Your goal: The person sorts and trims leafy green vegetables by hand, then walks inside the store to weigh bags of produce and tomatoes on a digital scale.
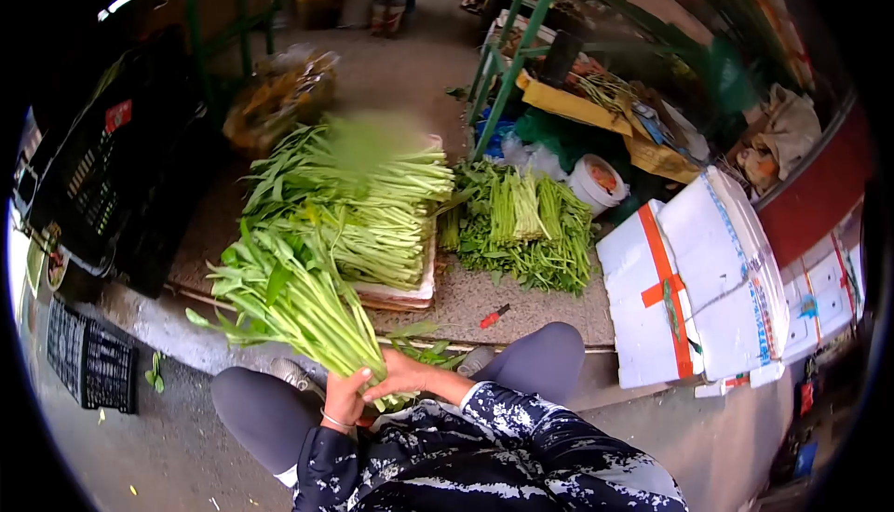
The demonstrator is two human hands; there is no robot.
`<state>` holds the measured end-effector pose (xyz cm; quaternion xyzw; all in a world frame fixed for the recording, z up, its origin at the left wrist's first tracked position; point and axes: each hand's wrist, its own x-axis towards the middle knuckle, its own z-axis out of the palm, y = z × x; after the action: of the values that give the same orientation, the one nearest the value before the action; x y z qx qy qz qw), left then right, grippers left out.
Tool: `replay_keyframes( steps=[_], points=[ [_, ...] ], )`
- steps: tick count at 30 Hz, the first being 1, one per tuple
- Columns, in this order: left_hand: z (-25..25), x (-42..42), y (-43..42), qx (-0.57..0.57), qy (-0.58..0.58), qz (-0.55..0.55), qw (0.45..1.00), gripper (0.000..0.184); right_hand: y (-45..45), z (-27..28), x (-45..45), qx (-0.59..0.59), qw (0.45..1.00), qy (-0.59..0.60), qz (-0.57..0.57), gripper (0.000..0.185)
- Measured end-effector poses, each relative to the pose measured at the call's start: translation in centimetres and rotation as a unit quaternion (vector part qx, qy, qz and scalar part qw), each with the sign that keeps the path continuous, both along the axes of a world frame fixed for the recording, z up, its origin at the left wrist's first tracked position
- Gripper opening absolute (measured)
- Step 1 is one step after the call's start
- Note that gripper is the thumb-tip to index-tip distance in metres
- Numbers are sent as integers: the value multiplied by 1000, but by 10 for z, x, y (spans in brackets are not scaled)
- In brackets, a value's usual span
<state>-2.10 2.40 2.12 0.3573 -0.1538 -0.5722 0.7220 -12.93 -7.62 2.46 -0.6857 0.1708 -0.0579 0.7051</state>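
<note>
A bunch of leafy green water spinach slants up and left from my lap, its stem ends towards me. My left hand is closed round the lower stems. My right hand wraps the same stems from the right, close against the left one. Just beyond lies a big pile of the same greens on a white foam tray. Right of it, a second stack of trimmed greens rests on the stone ledge. A small red and black tool, perhaps a knife, lies before that stack.
White foam boxes with red tape stand at the right. Black plastic crates are at the left. A white bucket sits behind the stack, near a green metal frame. Loose leaves lie on the ground.
</note>
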Motion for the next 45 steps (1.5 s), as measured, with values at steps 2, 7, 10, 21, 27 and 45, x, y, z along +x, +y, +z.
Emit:
replay_keyframes(
  steps=[2, 7, 10, 21, 27, 45],
  points=[
    [-5, 4, 2, -34, 51, -14, 998, 56, 1, 6, -1, -27, 999, -37, -8, 75],
    [-26, 5, -14, -48, 32, -16, 998, 52, -5, 18, 6, -87, 995, 44, 36, 64],
    [-24, 4, -16, -39, 8, 6, 999, 35, -7, 16, 8, -108, 991, 45, 65, 63],
    [0, 25, -28, -20, 104, 59, 993, 37, -29, 47, 17, -176, 971, 158, 31, 73],
    [-3, 33, -35, -49, 120, 107, 986, 50, -25, 26, -5, 73, 955, -79, -277, 47],
    [-3, 54, -51, -60, 125, 74, 988, 25, -157, -142, -137, -124, 566, 470, -666, 48]
  ],
)
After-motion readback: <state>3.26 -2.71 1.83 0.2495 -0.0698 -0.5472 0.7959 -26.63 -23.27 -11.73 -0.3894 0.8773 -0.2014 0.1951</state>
